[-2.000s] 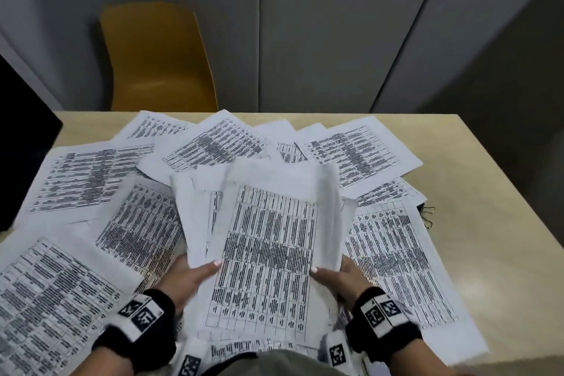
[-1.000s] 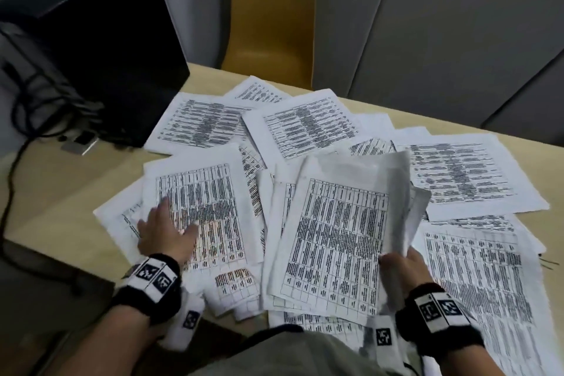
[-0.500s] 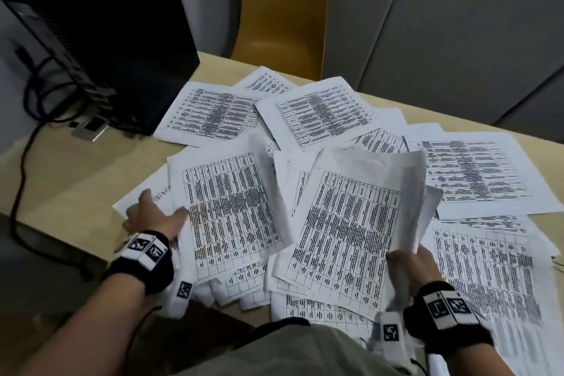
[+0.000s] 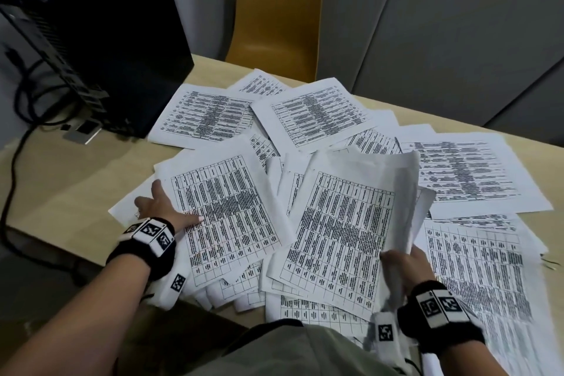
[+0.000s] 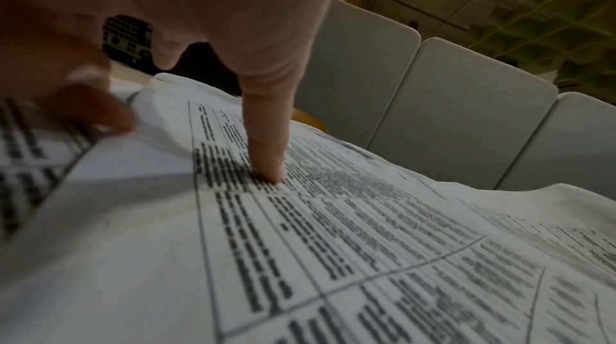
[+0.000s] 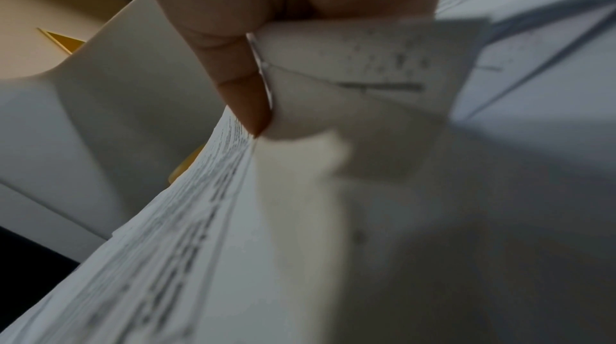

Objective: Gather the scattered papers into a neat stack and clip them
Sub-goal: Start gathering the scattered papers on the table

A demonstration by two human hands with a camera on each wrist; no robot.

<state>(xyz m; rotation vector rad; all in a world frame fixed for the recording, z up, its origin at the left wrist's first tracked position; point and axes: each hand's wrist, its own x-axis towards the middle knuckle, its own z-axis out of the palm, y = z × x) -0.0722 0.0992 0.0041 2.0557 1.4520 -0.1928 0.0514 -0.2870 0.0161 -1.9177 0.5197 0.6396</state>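
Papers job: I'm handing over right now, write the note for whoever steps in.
Left hand: thumb on top of a printed sheet at the table's left side, fingers under its lifted left edge, gripping it.
Right hand: pinching the right edge of the gathered bundle, which curls upward.
Loose papers cover the table, overlapping, from beside the computer tower to the right edge.
Done: a few sheets collected in the right hand's bundle.
Left: add the left sheet, gather the rest, square the stack, clip it. No clip is clearly in view.
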